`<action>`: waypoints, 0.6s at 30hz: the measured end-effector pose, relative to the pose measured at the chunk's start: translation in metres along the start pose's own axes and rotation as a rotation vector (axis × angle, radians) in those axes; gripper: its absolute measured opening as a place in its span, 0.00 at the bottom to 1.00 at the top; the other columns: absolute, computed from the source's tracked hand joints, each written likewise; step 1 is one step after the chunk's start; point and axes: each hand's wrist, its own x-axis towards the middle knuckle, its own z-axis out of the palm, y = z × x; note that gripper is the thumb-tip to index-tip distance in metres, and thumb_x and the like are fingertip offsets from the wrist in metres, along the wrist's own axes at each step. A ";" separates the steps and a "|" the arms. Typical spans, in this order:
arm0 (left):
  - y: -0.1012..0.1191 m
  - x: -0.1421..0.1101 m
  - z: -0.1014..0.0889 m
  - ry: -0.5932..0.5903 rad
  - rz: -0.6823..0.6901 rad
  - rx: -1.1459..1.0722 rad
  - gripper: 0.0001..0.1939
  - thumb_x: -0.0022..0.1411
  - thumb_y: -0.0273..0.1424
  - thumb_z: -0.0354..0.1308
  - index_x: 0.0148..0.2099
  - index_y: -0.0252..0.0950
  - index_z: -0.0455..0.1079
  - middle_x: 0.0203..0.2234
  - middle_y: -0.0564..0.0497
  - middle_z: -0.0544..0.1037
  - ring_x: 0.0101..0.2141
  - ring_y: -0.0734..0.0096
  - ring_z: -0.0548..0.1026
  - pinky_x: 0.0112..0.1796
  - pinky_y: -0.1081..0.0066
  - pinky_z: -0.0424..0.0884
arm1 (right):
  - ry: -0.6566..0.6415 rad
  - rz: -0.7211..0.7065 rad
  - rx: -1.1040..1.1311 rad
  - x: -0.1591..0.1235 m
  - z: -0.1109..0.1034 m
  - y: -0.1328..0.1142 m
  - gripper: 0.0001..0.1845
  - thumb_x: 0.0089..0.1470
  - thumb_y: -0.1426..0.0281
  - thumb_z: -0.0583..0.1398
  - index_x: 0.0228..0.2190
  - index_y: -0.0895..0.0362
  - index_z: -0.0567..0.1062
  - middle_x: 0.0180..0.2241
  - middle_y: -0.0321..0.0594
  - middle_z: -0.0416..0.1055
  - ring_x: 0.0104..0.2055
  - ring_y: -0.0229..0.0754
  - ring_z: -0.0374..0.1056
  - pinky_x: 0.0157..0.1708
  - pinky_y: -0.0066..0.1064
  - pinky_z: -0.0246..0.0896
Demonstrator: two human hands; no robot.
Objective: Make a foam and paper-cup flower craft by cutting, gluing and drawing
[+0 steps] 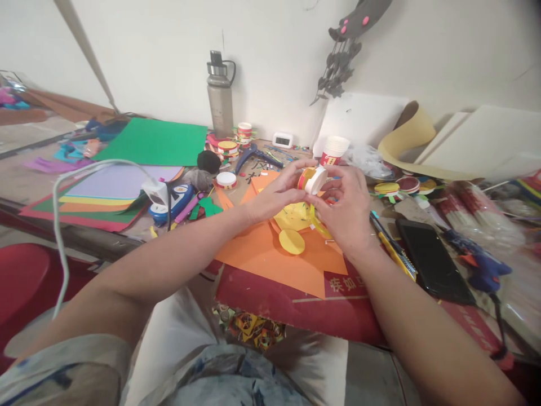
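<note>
Between my two hands is a small paper drum [315,180], short and round, white on one side with a red and yellow band. My left hand [281,190] grips its left edge with thumb and fingers. From the other side, my right hand [347,198] pinches it, fingers bent around the rim. Below lie a yellow paper disc [292,242] and orange paper sheets [270,254]. A curled yellow paper strip [320,224] hangs near the right palm; whether that hand holds it I cannot tell.
Behind stand a stack of paper cups [335,151] and a water bottle [220,98]. Right of my hands are pens [393,248], a phone [434,259] and a glue gun [482,262]. At left, a white cable [57,225] loops near the coloured paper [152,141].
</note>
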 end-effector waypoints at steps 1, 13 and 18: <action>0.001 -0.001 0.001 0.013 -0.001 -0.002 0.30 0.59 0.39 0.72 0.62 0.47 0.68 0.55 0.46 0.79 0.55 0.56 0.79 0.55 0.59 0.78 | 0.001 0.009 0.007 0.000 0.000 0.000 0.30 0.59 0.56 0.71 0.59 0.47 0.73 0.56 0.49 0.70 0.42 0.51 0.77 0.42 0.51 0.83; -0.022 0.005 -0.011 -0.018 0.100 0.084 0.32 0.60 0.36 0.67 0.63 0.49 0.58 0.50 0.50 0.75 0.50 0.62 0.76 0.53 0.62 0.75 | 0.020 -0.123 -0.048 0.000 0.000 0.002 0.28 0.61 0.56 0.71 0.58 0.50 0.75 0.53 0.49 0.72 0.40 0.50 0.77 0.40 0.50 0.81; -0.030 0.007 -0.017 -0.060 0.138 0.136 0.33 0.61 0.35 0.66 0.65 0.49 0.57 0.55 0.49 0.74 0.54 0.60 0.76 0.57 0.58 0.74 | 0.023 -0.236 -0.079 -0.001 0.002 0.008 0.28 0.62 0.63 0.71 0.60 0.49 0.74 0.55 0.49 0.70 0.41 0.49 0.75 0.41 0.50 0.81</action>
